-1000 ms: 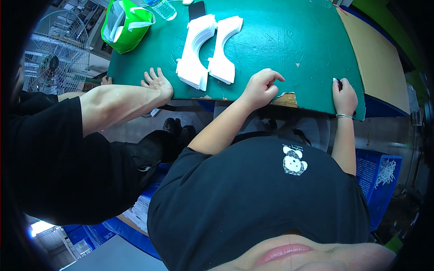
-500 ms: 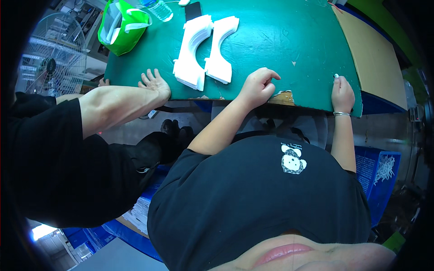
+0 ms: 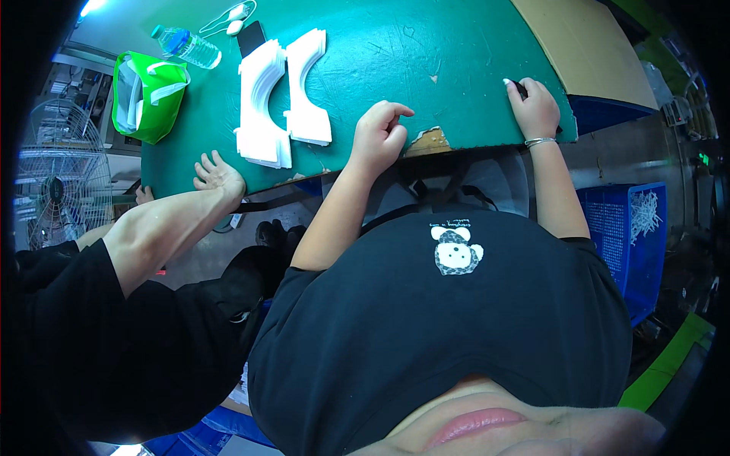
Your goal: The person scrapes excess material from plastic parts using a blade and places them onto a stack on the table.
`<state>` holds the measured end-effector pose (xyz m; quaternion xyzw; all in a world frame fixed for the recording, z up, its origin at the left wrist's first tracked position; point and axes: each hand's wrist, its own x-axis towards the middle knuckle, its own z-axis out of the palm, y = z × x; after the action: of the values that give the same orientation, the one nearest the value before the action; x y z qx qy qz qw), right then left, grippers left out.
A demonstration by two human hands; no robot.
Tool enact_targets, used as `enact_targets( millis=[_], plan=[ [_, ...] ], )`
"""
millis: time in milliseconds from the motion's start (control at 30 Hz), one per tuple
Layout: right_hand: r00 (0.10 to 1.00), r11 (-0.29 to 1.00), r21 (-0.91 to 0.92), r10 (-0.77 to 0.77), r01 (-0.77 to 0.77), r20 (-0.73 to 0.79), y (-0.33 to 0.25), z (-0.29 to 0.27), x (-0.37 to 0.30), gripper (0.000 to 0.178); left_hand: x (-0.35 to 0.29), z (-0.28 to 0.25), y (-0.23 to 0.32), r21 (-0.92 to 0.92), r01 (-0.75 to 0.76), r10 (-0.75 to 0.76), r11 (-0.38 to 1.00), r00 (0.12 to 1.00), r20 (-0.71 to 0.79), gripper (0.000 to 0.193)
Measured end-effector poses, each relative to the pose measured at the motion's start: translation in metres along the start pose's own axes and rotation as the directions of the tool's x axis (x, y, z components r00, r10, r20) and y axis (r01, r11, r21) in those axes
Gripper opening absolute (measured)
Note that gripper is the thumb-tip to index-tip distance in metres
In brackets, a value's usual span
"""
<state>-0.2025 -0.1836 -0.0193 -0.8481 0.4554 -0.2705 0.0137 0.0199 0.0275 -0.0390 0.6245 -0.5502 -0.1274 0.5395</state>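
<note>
Tabletop [image 3: 456, 53]: white stacks [image 3: 257, 102] left of hands [image 3: 379, 137]

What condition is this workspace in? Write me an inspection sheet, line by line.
Surface: green table, scuffed, near edge chipped.
Job's things: two stacks of white curved pieces, side by side.
Clutter: dark phone, clear bottle, green bag.
Hands: left hand loosely curled, seemingly empty; right hand curled around a small dark object, kind unclear.
Cables: white cable near the bottle.
Surroundings: fan and co-worker's hand on the left, blue basket on the right.
</note>
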Motion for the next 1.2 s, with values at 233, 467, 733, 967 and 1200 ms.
enact_targets(
  millis=[233, 467, 733, 967, 1200],
  plan=[
    [0.999, 0.998, -0.061, 0.026, -0.025, 0.024, 0.002, 0.003, -0.002, 0.036, 0.000, 0.000, -0.001, 0.029, -0.018, 0.018, 0.999, 1.000, -0.009, 0.023],
    [0.999, 0.998, -0.045, 0.031, -0.031, -0.011, 0.004, 0.006, -0.003, 0.030, 0.000, 0.000, 0.000, 0.040, -0.024, 0.024, 0.999, 1.000, 0.001, 0.023],
    [0.999, 1.000, -0.026, -0.012, 0.011, -0.037, 0.005, 0.008, -0.003, 0.025, -0.001, 0.000, 0.001, 0.010, -0.020, 0.020, 1.000, 1.000, -0.006, 0.026],
    [0.997, 0.999, 0.004, -0.032, 0.032, -0.069, 0.007, 0.008, -0.004, 0.024, -0.002, 0.000, 0.002, -0.008, -0.022, 0.022, 1.000, 1.000, -0.012, 0.025],
    [0.998, 0.998, 0.041, -0.035, 0.037, -0.052, 0.013, 0.012, -0.004, 0.022, -0.001, -0.002, 0.002, 0.037, -0.021, 0.021, 0.999, 1.000, 0.004, 0.020]
  ],
)
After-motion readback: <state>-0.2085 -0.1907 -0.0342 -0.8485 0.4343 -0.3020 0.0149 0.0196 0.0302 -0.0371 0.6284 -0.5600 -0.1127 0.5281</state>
